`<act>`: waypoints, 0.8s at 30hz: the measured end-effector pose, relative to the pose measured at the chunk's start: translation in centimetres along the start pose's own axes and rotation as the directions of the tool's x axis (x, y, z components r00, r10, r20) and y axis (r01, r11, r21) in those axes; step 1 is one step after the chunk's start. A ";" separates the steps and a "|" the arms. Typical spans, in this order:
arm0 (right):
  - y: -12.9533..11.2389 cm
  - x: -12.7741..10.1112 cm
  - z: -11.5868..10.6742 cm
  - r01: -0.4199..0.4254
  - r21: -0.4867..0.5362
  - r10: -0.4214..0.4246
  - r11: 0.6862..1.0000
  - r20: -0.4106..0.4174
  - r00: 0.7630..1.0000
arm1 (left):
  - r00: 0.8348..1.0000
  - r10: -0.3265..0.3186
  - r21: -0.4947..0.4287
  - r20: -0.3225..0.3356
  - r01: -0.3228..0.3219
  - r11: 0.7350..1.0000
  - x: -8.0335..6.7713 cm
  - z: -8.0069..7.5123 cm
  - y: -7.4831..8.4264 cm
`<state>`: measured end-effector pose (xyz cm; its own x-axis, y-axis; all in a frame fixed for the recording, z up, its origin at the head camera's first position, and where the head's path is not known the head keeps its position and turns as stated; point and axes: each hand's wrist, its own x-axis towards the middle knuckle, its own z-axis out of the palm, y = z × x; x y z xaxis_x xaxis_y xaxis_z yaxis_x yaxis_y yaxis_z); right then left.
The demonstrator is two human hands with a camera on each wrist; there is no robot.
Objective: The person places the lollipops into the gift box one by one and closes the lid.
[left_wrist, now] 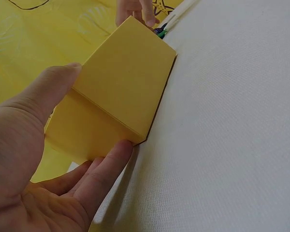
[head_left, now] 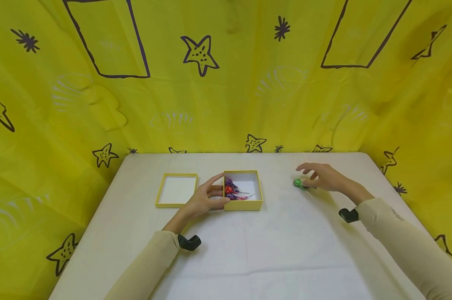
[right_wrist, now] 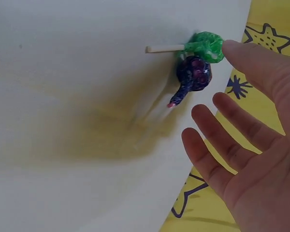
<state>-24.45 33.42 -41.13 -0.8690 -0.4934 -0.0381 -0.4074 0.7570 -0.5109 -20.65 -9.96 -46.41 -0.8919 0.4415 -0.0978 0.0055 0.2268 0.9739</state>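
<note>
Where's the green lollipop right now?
In the head view, the green lollipop is right of the yellow box, by the right hand; the right wrist view shows a purple lollipop beside it.

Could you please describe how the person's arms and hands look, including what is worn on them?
The left sleeve and right sleeve are beige; the right bears a small dark marking, too small to read. By each wrist sits a dark, bent piece. The left hand and right hand wear no gloves. No cables show.
</note>
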 end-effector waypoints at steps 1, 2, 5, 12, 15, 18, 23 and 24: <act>0.1 0.0 0.1 -0.002 0.007 0.002 1.000 0.001 1.000 | 1.000 0.000 0.002 0.000 0.000 1.000 0.0 0.0 0.0; 0.3 -0.1 0.2 -0.005 0.011 0.005 1.000 0.002 1.000 | 1.000 0.001 0.003 0.001 -0.001 1.000 0.0 0.0 0.0; 0.8 -0.1 0.4 -0.006 0.016 0.005 1.000 0.012 1.000 | 1.000 0.008 0.008 0.005 -0.008 1.000 -0.1 0.0 0.0; 1.3 -0.2 0.8 -0.040 0.015 0.040 0.999 0.047 0.998 | 1.000 0.016 0.000 0.004 -0.016 1.000 0.0 -0.1 -0.1; 1.5 -0.3 0.8 -0.044 0.014 0.043 0.999 0.059 0.997 | 1.000 0.011 0.006 0.000 -0.011 1.000 0.0 0.0 -0.1; 1.6 -0.4 0.9 -0.051 0.017 0.050 0.999 0.060 0.997 | 1.000 0.008 0.009 -0.001 -0.008 1.000 0.0 0.0 -0.1; 1.9 -0.6 1.0 -0.062 0.014 0.061 0.998 0.049 0.997 | 1.000 0.016 0.004 0.007 -0.016 1.000 0.0 0.0 -0.1; 1.9 -0.6 1.1 -0.062 0.012 0.062 0.998 0.046 0.997 | 1.000 0.015 0.006 0.008 -0.015 1.000 0.0 0.0 -0.1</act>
<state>-24.41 34.73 -42.99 -0.8787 -0.4648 -0.1091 -0.3489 0.7811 -0.5179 -20.68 -10.01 -46.47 -0.8880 0.4520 -0.0846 0.0220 0.2255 0.9740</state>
